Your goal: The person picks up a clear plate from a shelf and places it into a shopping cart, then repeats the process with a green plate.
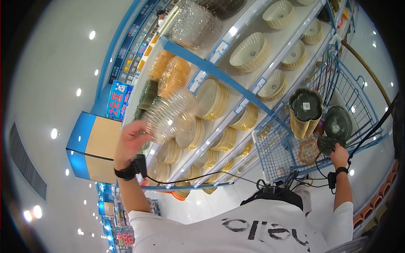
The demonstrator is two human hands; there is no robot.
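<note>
My left hand [136,137], slightly blurred, is raised at the shelf. Its fingers are closed on the edge of a clear ribbed dish [171,114], which is smeared by motion and overlaps the stacked bowls behind it. My right hand [338,157] reaches into a blue wire shopping cart [276,158] and is closed on the rim of a dark see-through dish [329,145]. Close by in the cart lie a dark green round dish [337,124], a tall stack of green flower-shaped bowls [306,107] and a tan scalloped dish [309,152].
Tilted in view, the shelves hold stacks of cream fluted bowls [249,51], amber ribbed dishes [174,76] and clear ribbed ware [196,25]. Price tags [219,51] line the shelf edges. A black cable [211,173] runs from my left wrist across my front. Terracotta pots [375,200] stand at the right.
</note>
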